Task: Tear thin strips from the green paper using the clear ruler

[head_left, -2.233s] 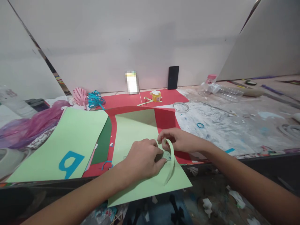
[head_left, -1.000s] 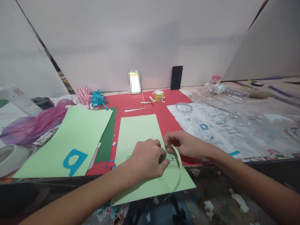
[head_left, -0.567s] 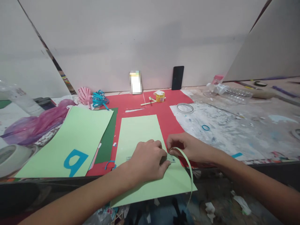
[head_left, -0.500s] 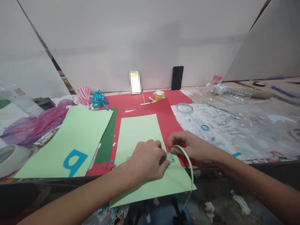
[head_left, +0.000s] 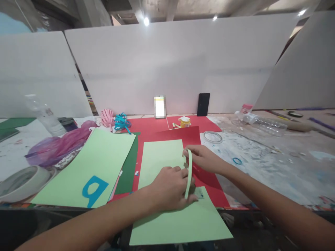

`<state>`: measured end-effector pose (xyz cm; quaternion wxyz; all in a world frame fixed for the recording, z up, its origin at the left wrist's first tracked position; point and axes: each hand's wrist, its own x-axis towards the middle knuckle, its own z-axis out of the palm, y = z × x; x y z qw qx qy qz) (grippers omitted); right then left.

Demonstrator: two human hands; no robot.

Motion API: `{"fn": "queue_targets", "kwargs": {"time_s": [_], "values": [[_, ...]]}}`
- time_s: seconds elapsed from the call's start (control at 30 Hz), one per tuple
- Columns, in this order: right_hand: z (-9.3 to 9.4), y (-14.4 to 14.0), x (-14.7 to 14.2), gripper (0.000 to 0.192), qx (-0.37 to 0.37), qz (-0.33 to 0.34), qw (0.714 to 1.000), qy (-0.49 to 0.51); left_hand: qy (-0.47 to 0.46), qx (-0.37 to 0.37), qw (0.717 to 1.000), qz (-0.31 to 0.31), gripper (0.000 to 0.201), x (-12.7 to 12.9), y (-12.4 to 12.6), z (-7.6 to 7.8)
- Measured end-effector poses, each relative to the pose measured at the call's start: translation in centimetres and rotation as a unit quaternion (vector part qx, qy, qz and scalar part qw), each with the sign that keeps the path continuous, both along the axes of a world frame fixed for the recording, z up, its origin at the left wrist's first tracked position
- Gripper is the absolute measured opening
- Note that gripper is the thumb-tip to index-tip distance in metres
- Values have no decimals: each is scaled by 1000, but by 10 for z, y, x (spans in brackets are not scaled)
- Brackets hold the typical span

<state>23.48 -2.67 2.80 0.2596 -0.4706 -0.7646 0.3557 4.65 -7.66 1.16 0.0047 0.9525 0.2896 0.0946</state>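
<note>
Lying flat on the red paper [head_left: 209, 179], with its near edge hanging over the front of the table [head_left: 274, 167]: the light green sheet [head_left: 167, 209]. Pressing down on that sheet near its right edge, the left hand [head_left: 171, 188], palm down and fingers curled, with a small clear ruler [head_left: 200, 192] peeking out just right of its fingertips. Whether those fingers are gripping anything: cannot tell. Pinching the top end of a narrow light green strip [head_left: 188, 172] between thumb and fingers, the right hand [head_left: 202, 158], hovering just beyond the sheet's right edge. Hanging from that pinch, the strip, running down across the left hand's knuckles.

Left of the sheet: a second, larger light green sheet [head_left: 86, 167] bearing a blue cut-out letter [head_left: 93, 190], overlapping dark green paper [head_left: 129, 167]. Farther left of the sheet: purple plastic wrap [head_left: 60, 146] and a big tape roll [head_left: 21, 181]. Beyond the sheet: a small yellow jar [head_left: 185, 122], a dark phone [head_left: 203, 104] leaning on the white board [head_left: 170, 66], and pink and blue paper curls [head_left: 115, 120]. Right of the sheet: a thin tape ring [head_left: 213, 136] and a plastic bottle [head_left: 264, 122] lying on its side.
</note>
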Motion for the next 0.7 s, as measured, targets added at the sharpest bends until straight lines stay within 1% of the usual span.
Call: {"fn": "queue_targets", "kwargs": {"time_s": [0.07,0.13,0.23,0.3,0.37,0.5,0.6,0.7], "values": [[-2,11,-6,26,12,5,1000,-6,-24,29,999,3,34,0,9,3],[-4,23,-6,23,18,19,999,-26,-58,59,997,10,32,1,24,6],[-5,42,0,12,33,46,995,-84,-110,97,989,3,31,4,57,10],[-4,54,5,11,44,42,993,-105,-138,105,985,15,35,5,83,11],[-1,65,10,13,40,30,992,-117,-127,105,985,40,36,8,109,9],[3,90,17,17,38,4,986,-161,-53,113,989,78,42,17,153,3],[2,112,22,24,55,-8,982,-183,-48,129,985,106,36,28,182,-4],[-1,134,28,30,57,-7,980,-193,-46,144,981,121,36,38,208,-13]]}}
